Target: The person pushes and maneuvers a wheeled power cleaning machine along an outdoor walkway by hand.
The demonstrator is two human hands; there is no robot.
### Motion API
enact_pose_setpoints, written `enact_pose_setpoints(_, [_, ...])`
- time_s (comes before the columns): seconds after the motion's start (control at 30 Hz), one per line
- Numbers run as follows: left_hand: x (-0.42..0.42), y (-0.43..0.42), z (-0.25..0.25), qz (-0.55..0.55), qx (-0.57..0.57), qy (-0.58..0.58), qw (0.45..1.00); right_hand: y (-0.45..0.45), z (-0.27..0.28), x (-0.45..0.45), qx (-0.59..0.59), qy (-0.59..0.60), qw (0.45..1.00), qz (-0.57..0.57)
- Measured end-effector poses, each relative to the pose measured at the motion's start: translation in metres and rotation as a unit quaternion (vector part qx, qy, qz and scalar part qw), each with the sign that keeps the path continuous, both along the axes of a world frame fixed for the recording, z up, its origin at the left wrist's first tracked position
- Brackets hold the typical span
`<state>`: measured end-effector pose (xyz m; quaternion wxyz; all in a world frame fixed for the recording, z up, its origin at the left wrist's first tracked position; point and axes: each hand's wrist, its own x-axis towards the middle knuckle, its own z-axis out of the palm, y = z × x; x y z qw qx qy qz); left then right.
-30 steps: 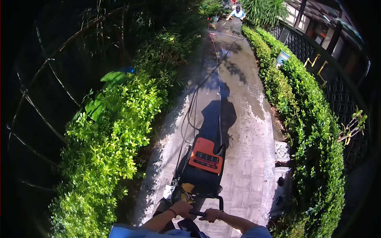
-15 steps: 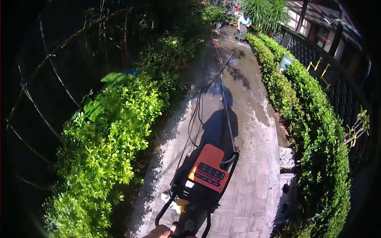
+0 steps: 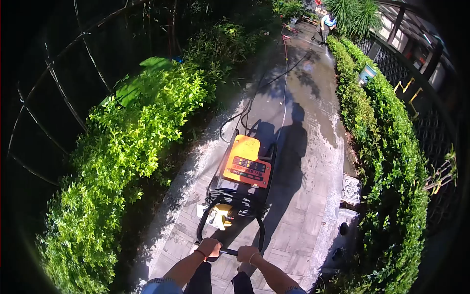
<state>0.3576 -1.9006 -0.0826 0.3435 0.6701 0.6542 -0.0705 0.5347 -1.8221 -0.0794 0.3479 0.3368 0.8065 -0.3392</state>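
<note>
In the head view, my left hand [image 3: 209, 247] is wrapped round the left part of a black push handle [image 3: 228, 252]. My right hand [image 3: 248, 254] grips the same bar a little further right, fingers closed. The handle belongs to a wheeled pressure washer [image 3: 247, 159] with an orange-red top and a dark label panel. Coils of black hose [image 3: 237, 202] hang at its rear, just ahead of my hands. Below the coils is a yellow part [image 3: 223, 213] with something white beside it.
A dark hose [image 3: 286, 72] and a thin line [image 3: 285, 95] run up the paved path [image 3: 306, 220]. Far ahead, a person [image 3: 327, 27] sprays water at the ground. Hedges [image 3: 147, 132] border both sides; a bucket [image 3: 367, 73] stands by the right one.
Both hands have come fully into view on the handle. The pressure washer sits higher in view and its top is now sunlit. My shadow falls further right. The far person's spray shows more clearly.
</note>
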Motion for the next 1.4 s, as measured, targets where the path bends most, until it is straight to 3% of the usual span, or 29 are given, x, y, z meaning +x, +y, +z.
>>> enact_pose_setpoints(0.13, [0.044, 0.038, 0.004, 0.04, 0.058, -0.018, 0.997, 0.065, 0.026, 0.034, 0.048, 0.017, 0.997, 0.063])
enact_pose_setpoints(0.2, [0.051, 0.051, 0.008, 0.021, 0.032, 0.032, 0.999, 0.083, 0.037, 0.035, 0.043, 0.014, 0.996, 0.077])
enact_pose_setpoints(0.27, [0.047, 0.044, 0.01, 0.028, 0.073, 0.029, 0.997, 0.072, 0.031, 0.033, 0.027, 0.028, 0.997, 0.073])
enact_pose_setpoints(0.37, [0.032, 0.024, 0.008, -0.001, 0.029, 0.037, 0.999, 0.05, 0.019, 0.029, 0.013, 0.047, 0.998, 0.04])
enact_pose_setpoints(0.47, [-0.005, -0.011, -0.006, -0.056, -0.018, 0.03, 0.998, -0.013, 0.0, 0.002, 0.004, 0.052, 0.999, -0.008])
enact_pose_setpoints(0.6, [-0.096, -0.064, -0.043, -0.163, 0.025, 0.068, 0.984, -0.104, -0.029, -0.07, 0.005, 0.081, 0.99, -0.119])
enact_pose_setpoints(0.67, [-0.149, -0.079, -0.032, -0.215, 0.034, 0.088, 0.972, -0.142, -0.031, -0.12, -0.008, 0.128, 0.976, -0.176])
enact_pose_setpoints(0.73, [-0.211, -0.096, -0.057, -0.25, 0.136, 0.101, 0.953, -0.176, -0.049, -0.178, 0.001, 0.164, 0.953, -0.254])
enact_pose_setpoints(0.8, [-0.24, -0.091, -0.03, -0.286, 0.131, 0.169, 0.934, -0.185, -0.045, -0.222, -0.039, 0.177, 0.957, -0.225])
enact_pose_setpoints(0.93, [-0.279, -0.076, 0.002, -0.318, 0.109, 0.209, 0.918, -0.183, -0.011, -0.268, -0.103, 0.188, 0.925, -0.313])
enact_pose_setpoints(1.07, [-0.264, -0.038, 0.048, -0.345, 0.136, 0.251, 0.894, -0.15, 0.002, -0.258, -0.129, 0.212, 0.934, -0.256])
enact_pose_setpoints(1.23, [-0.217, 0.007, 0.076, -0.319, 0.054, 0.252, 0.912, -0.105, 0.034, -0.204, -0.115, 0.326, 0.905, -0.246])
enact_pose_setpoints(1.27, [-0.206, 0.006, 0.082, -0.299, 0.004, 0.279, 0.912, -0.108, 0.013, -0.203, -0.107, 0.394, 0.887, -0.215])
enact_pose_setpoints(1.3, [-0.197, 0.003, 0.087, -0.314, 0.002, 0.298, 0.901, -0.104, 0.014, -0.192, -0.169, 0.4, 0.88, -0.19])
enact_pose_setpoints(1.37, [-0.182, -0.004, 0.082, -0.262, 0.009, 0.273, 0.926, -0.109, -0.039, -0.186, -0.23, 0.553, 0.795, -0.094])
enact_pose_setpoints(1.4, [-0.172, -0.006, 0.082, -0.257, 0.018, 0.256, 0.932, -0.097, -0.03, -0.17, -0.26, 0.504, 0.822, -0.059])
